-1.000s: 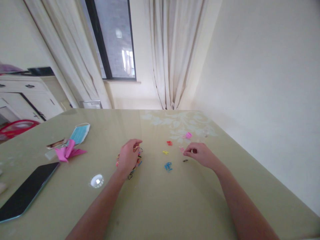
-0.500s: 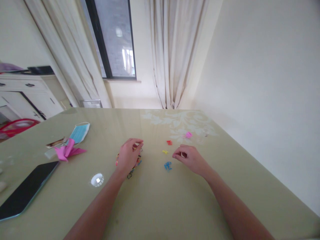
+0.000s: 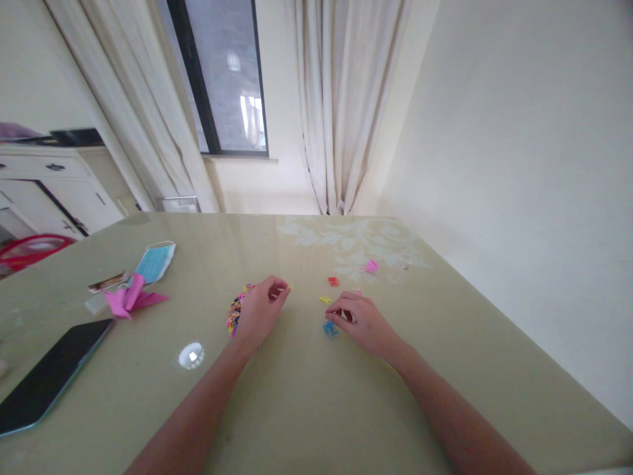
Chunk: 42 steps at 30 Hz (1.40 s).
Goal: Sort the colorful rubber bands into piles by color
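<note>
My left hand [image 3: 263, 305] is closed in a pinch, with a small yellow rubber band [image 3: 291, 287] just showing at the fingertips. Beneath and left of that hand lies a mixed heap of small coloured rubber bands [image 3: 235, 311], partly covered by it. My right hand [image 3: 360, 320] pinches right above a little group of blue bands [image 3: 330, 330]; whatever its fingertips hold is too small to make out. Close by are a few yellow bands [image 3: 325, 299], a red group [image 3: 333, 281] and a pink group [image 3: 372, 266]. Another pink bit [image 3: 357, 291] shows behind my right knuckles.
To the left lie a dark phone [image 3: 54, 376], a pink folded paper crane [image 3: 131, 298], a blue face mask [image 3: 155, 262] and a round, shiny white thing [image 3: 191, 355]. A wall [image 3: 534, 198] runs along the table's right side.
My left hand has shifted slightly right, and a yellow band now shows at its fingertips. The right hand has moved left and nearer, to the blue group.
</note>
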{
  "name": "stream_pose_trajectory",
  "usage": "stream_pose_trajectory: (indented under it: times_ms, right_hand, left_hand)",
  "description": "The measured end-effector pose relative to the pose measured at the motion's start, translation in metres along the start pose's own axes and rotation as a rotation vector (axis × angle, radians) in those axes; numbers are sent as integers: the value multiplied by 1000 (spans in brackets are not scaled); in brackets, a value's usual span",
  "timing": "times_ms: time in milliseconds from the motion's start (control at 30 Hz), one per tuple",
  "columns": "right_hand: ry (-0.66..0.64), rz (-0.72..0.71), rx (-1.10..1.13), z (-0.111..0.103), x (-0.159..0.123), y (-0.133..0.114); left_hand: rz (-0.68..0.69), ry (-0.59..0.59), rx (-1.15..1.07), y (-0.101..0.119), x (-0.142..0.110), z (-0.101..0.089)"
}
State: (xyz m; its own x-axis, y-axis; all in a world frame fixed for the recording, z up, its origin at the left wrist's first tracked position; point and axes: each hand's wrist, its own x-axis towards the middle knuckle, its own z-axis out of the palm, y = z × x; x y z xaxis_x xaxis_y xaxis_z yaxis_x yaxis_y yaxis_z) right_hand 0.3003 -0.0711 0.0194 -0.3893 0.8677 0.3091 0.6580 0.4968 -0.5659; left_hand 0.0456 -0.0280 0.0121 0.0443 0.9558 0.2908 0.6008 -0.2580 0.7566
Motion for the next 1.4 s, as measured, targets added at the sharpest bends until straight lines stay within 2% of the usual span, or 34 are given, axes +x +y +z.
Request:
stream_pose_trajectory:
  times_ms: [133,233,333,433,567,700,900,1000,1067,1133,1233,1300,1400]
  right_hand:
    - [53,27,-3,4,0,2]
    - [73,48,8,6,1,3]
    - [114,57,46,8,1,1]
    - [184,27,113,10,0,-3]
    - [237,-63,158,12,-3,-11]
    - [273,-128,132,16,-5,-15]
    - [340,-200,152,14,-4,-13]
    - [386,-148,226,6,-3,-14]
    - [421,-88,313,-2,-2,-15]
    - [456,-43,405,-9,-2,-16]
    - [496,-18,515,-17,-3,-16]
    - [505,-22,552,-20,-4,-17]
    - [504,-28,571,-21,-4,-20]
  left_hand:
    - [2,10,52,0,0,0]
    - [-9,-1,-2,0,1,1]
    - [-30,-73,-264,4,0,4]
    - [-76,-197,-542,14,-5,9]
    - [-165,-353,-718,29,-16,15]
    - [-196,-397,-751,35,-22,21]
    - [-182,-403,-721,30,-21,24]
    - [-101,-375,-568,25,-18,20]
    - [20,-296,-277,19,-15,15]
    - [148,-214,111,13,-14,10]
    - [230,-199,526,4,-13,6]
    - [229,-251,644,-1,-12,5]
    - [225,-295,686,-5,-10,7]
